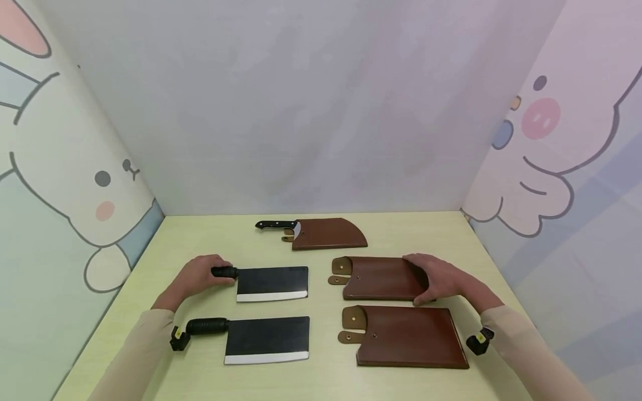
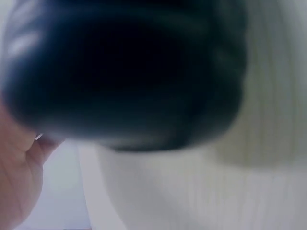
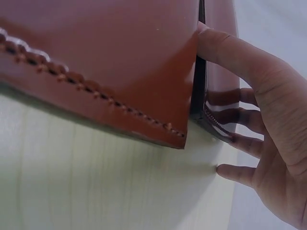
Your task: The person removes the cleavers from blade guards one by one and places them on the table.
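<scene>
Currently, your left hand (image 1: 205,271) pinches the smaller cleaver (image 1: 272,281) by its handle (image 1: 227,272) on the desk (image 1: 321,384), while your right hand (image 1: 440,277) curls round the smaller sheath (image 1: 378,279) at its right end; sheathing seems at its gripping step, the next move calling for alignment.

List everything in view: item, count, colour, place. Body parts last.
Bare cleavers: 2, black with pale cutting edges, left of centre, one beyond the other
Sheathed knife: 1, black handle, back centre
Sheaths: 3, brown, one on the knife, two right of the cleavers
Table: 1, pale yellow, under everything
Back wall: 1, pale grey
Cartoon side panels: 2, pastel, left and right
Wrist cameras: 2, black, at the cuffs
Sleeves: 2, beige, near edge
Left grip: 1, bare, on the farther cleaver's handle
Right grip: 1, bare, across the middle sheath
</scene>
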Demonstrator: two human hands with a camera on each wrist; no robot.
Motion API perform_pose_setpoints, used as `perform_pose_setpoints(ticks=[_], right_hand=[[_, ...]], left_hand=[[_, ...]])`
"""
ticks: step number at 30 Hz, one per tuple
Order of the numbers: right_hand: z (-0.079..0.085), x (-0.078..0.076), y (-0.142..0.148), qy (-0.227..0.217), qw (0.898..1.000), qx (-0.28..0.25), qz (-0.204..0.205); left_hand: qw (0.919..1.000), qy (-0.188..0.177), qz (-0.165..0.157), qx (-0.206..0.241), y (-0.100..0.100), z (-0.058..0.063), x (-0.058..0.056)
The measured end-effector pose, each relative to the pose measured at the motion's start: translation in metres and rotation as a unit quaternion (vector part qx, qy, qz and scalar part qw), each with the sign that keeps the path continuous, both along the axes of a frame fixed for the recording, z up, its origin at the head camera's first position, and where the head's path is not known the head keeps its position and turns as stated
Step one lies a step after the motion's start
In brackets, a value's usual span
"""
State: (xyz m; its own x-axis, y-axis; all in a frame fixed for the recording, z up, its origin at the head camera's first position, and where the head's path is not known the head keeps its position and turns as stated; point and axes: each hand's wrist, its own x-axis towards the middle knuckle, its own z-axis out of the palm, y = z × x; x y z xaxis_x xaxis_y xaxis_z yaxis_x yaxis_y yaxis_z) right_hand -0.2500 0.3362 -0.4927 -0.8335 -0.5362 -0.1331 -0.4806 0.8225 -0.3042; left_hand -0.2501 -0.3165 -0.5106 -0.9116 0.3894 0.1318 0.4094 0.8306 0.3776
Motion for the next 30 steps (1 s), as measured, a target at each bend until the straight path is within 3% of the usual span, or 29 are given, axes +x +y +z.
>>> perform_pose_setpoints(ticks=[22, 30], right_hand=[[0.004, 0.003, 0.000, -0.025, 1.000, 0.000, -0.012], [0.013, 0.000, 0.002, 0.004, 1.000, -0.005, -0.015]], left_hand=[[0.9996, -0.021, -0.006, -0.018, 0.000, 0.001, -0.002], [0.9993, -0.035, -0.005, -0.012, 0.001, 0.005, 0.001]])
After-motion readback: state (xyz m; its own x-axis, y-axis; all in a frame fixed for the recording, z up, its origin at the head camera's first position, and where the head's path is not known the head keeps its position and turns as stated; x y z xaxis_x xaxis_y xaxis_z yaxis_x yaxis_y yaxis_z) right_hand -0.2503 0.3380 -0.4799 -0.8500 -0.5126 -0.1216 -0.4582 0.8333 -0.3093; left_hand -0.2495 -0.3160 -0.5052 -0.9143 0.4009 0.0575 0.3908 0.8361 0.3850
